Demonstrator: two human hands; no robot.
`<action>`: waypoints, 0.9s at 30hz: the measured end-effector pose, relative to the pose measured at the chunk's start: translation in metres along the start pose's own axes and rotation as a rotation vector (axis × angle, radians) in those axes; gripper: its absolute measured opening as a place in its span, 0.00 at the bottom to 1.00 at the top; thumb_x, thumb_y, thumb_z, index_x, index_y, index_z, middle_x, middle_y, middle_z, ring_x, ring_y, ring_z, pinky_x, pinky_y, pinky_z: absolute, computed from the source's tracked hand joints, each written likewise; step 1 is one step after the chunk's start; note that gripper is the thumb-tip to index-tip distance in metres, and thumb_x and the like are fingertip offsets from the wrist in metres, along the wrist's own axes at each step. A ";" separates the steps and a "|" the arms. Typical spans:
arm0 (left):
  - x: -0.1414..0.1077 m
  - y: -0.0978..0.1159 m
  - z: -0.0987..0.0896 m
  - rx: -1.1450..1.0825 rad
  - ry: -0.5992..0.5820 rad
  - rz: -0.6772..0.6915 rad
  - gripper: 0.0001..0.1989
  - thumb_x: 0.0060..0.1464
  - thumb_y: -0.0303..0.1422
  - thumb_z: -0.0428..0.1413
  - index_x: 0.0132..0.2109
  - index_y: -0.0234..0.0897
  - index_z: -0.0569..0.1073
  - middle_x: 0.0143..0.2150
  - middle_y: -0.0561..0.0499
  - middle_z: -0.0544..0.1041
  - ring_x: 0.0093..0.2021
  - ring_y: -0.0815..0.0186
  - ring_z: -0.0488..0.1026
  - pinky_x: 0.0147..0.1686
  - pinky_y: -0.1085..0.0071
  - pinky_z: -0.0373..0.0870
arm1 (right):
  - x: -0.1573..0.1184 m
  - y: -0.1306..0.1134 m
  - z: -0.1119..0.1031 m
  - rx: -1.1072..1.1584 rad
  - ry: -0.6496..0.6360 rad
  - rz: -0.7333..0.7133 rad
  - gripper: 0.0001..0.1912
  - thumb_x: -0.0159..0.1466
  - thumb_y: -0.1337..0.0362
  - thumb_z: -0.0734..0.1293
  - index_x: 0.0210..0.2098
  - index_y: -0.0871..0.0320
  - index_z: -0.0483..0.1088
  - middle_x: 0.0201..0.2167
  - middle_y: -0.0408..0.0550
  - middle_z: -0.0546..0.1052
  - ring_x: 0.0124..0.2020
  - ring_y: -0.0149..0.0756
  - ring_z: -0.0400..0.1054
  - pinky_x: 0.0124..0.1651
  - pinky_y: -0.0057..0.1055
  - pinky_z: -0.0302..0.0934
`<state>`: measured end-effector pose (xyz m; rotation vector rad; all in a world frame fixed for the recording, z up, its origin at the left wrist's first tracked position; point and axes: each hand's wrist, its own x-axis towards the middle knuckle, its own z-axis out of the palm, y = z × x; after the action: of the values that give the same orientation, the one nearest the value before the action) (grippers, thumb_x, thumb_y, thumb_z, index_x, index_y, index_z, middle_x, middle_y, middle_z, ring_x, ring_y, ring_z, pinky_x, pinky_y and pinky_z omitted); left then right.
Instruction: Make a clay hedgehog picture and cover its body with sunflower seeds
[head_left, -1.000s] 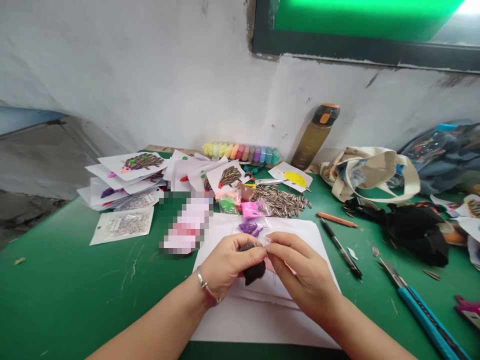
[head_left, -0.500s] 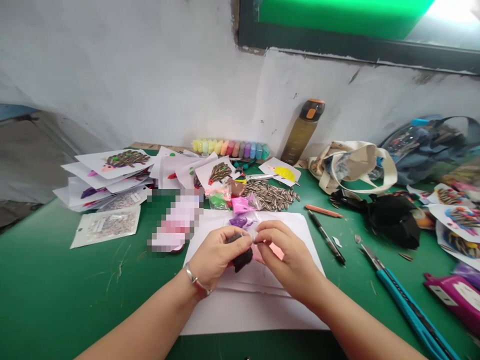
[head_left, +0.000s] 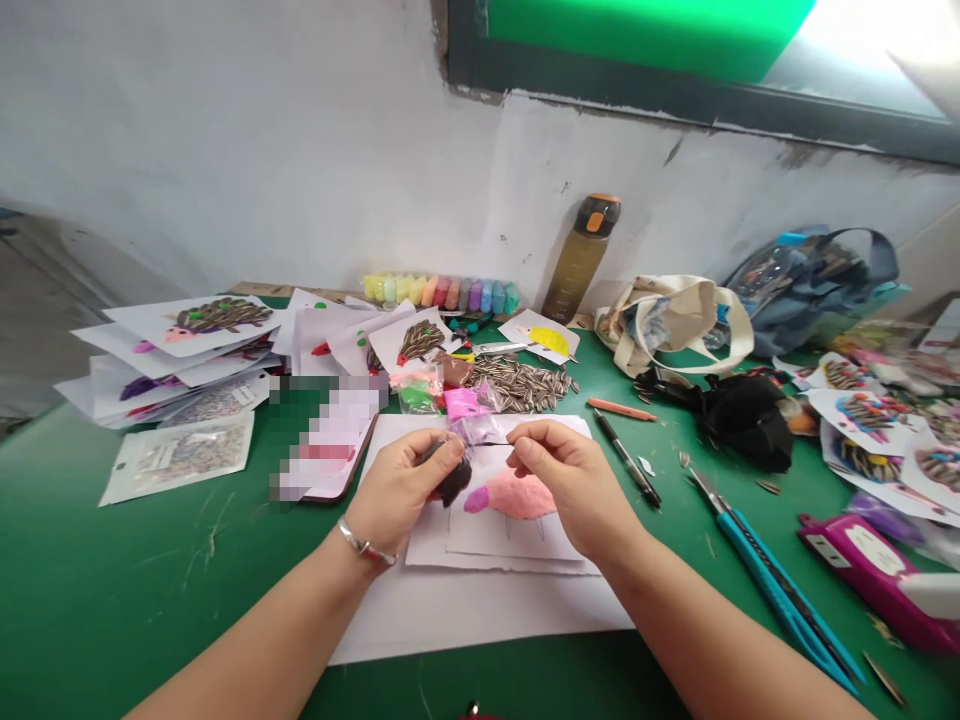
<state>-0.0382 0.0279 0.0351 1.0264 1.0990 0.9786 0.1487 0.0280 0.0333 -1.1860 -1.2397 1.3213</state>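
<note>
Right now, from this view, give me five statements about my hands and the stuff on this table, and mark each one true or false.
1. The left hand holds a black lump. True.
2. The right hand grips the blue-handled utility knife. False: the knife lies on the green table, apart from that hand.
3. The flat pink shape on the white paper has a purple tip at one end. True.
4. The tall brown see-through bottle with a dark and orange lid lies on its side. False: it stands near the wall, lid up.
5. The heap of striped seeds lies beyond both hands. True.
</note>
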 end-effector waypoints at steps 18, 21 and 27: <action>0.004 0.003 -0.009 0.510 0.225 0.165 0.17 0.50 0.44 0.59 0.43 0.38 0.78 0.41 0.48 0.80 0.41 0.59 0.75 0.43 0.66 0.71 | 0.004 -0.002 -0.008 0.189 0.088 -0.004 0.13 0.62 0.53 0.66 0.31 0.57 0.69 0.31 0.42 0.72 0.28 0.27 0.63 0.34 0.28 0.59; 0.006 -0.004 -0.012 0.680 0.226 0.212 0.16 0.53 0.40 0.57 0.47 0.38 0.77 0.48 0.47 0.79 0.49 0.56 0.73 0.51 0.61 0.68 | 0.002 -0.001 -0.006 0.124 0.060 0.001 0.11 0.63 0.55 0.66 0.32 0.57 0.69 0.28 0.41 0.71 0.28 0.28 0.63 0.35 0.27 0.58; 0.003 -0.010 -0.015 1.036 0.307 0.670 0.22 0.56 0.34 0.55 0.58 0.36 0.69 0.60 0.41 0.69 0.61 0.51 0.62 0.61 0.50 0.57 | -0.004 -0.004 0.000 0.019 0.004 -0.009 0.09 0.62 0.57 0.67 0.32 0.57 0.70 0.24 0.39 0.70 0.29 0.29 0.64 0.36 0.28 0.59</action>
<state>-0.0513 0.0302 0.0225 2.2391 1.6144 1.1063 0.1490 0.0245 0.0378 -1.1686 -1.2259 1.3207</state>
